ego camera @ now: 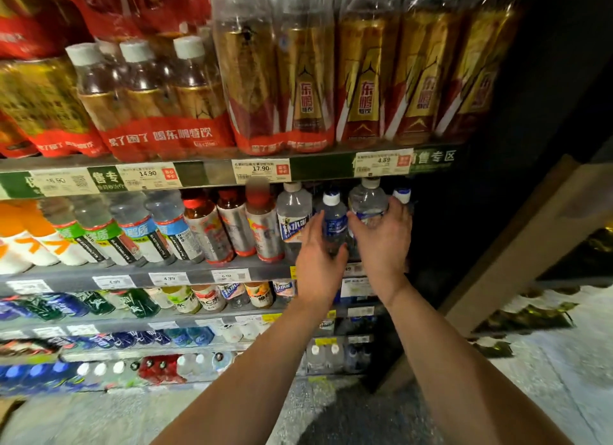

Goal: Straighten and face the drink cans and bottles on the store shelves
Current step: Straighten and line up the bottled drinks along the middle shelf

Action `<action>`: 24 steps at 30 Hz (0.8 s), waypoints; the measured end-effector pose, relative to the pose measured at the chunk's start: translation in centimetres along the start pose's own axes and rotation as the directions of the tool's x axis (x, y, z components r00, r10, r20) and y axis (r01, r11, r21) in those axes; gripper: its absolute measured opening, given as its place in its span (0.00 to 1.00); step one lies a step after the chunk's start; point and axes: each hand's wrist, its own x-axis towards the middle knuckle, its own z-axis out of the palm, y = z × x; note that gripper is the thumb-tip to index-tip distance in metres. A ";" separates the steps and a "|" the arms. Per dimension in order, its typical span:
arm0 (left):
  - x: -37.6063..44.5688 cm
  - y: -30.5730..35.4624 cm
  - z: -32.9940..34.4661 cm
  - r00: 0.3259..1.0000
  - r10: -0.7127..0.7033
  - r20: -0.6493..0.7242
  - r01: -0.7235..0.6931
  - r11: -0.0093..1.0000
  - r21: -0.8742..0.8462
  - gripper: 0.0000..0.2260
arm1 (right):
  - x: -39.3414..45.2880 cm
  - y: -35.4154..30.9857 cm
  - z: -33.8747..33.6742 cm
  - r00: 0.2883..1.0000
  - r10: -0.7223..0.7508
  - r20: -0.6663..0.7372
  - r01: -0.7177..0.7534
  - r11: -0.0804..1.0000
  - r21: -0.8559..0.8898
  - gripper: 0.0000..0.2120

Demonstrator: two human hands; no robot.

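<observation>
Both bare hands were up at the second shelf (149,272), right end, about 1 o'clock from frame centre. Left hand (318,258) had its fingers spread loosely, palm toward a blue-labelled bottle (334,224) with a white cap; fingertips sat at the bottle's left side, at 9 o'clock of it, but contact was too unclear to call, and nothing was clasped. Right hand (381,242) was curled partly round a clear bottle (366,202) with a white cap, fingers wrapping its lower body from the 3 o'clock side, thumb toward the blue-labelled bottle. Another white-capped bottle (402,195) stood just beside, at 3 o'clock of the clear one, mostly hidden by the right hand. At 9 o'clock of the hands stood a white-labelled bottle (292,219), then red-capped bottles (232,225) leaning left. Top shelf at 12 o'clock held shrink-wrapped gold-and-red packs (331,79). Price tags (262,169) ran along the shelf edge. Lower shelves at 7 o'clock were blurred.
</observation>
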 end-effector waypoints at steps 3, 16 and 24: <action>0.0 0.3 0.8 1.000 -0.025 -0.010 0.026 0.997 0.067 0.34 | -1.0 0.8 -1.1 0.999 0.048 -0.008 -0.047 0.996 0.077 0.34; 1.3 2.4 2.6 0.998 -0.020 -0.051 0.038 0.918 0.395 0.32 | -5.4 4.9 -7.3 0.994 0.105 0.037 -0.111 0.908 0.404 0.35; 1.9 2.5 4.1 0.996 0.019 -0.089 0.011 0.947 0.321 0.27 | -5.9 6.3 -9.1 0.991 0.128 0.029 -0.126 0.871 0.474 0.34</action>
